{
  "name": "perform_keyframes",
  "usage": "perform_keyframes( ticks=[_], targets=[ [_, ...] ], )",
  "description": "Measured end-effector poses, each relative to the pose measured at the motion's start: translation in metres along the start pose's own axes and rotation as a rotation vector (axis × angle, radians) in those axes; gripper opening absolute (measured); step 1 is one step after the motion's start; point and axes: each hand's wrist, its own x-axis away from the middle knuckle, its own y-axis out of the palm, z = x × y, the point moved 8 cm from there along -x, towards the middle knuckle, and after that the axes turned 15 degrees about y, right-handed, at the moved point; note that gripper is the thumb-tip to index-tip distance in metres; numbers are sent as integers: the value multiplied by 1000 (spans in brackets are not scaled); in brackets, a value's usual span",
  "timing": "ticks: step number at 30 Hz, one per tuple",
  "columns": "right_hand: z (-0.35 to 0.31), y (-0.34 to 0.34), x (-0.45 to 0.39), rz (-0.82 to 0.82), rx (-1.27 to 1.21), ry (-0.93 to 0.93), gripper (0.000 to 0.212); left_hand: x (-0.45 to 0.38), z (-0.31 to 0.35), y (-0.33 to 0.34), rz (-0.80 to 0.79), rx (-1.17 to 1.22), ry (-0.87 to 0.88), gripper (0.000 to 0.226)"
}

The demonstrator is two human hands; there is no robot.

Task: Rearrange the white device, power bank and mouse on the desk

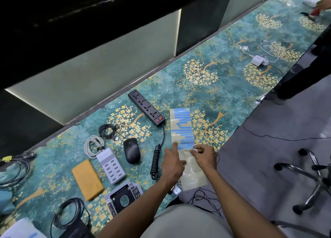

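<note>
**Both hands on tape sheet at desk edge**

Sheet (186,158) lies along the desk's (223,87) near-right edge, its near end overhanging. Left hand (172,163) presses the sheet's left edge, index finger straight, grip loose. Right hand (204,156) pinches a blue strip (186,147), grip narrow. Coiled cord (155,161) just left of the left hand; mouse (131,150), charger (111,166), pad (87,179) further left. Power strip (146,110) beyond. Bare desk runs far right to a white adapter (258,60).
</note>
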Motion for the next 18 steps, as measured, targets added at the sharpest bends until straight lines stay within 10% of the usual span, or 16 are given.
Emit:
perform_keyframes(
  ticks=[12, 18],
  targets=[
    [-17, -17, 7, 197, -60, 7, 9, -1, -5, 2, 42, 60, 18, 67],
    [-62, 51, 35, -126, -77, -174, 6, 11, -30, -23, 235, 372, 80, 44]
  ],
)
